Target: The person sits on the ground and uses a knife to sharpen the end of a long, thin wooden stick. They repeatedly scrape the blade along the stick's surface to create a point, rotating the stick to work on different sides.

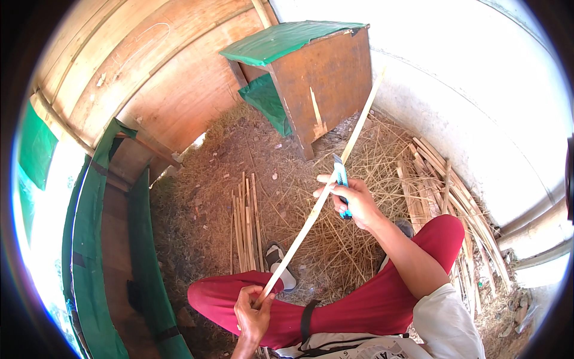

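A long pale bamboo strip (305,230) runs slantwise from my lap up toward the wooden cabinet. Its near end is gripped by my left hand (252,312), the fingers closed round it above my red-trousered thigh. Farther up the strip, my right hand (354,200) is closed on a light-blue utility knife (342,176). The knife's dark tip points away from me, close beside the strip. Some fingers of that hand reach under or against the strip; whether the blade touches it I cannot tell.
Several cut strips (245,224) lie on the dirt floor at left. Thin shavings (323,257) are heaped between my feet. More split bamboo (457,197) lies along the white wall. A brown cabinet (329,78) with green covering stands ahead; a green-covered shelf (98,269) curves along the left.
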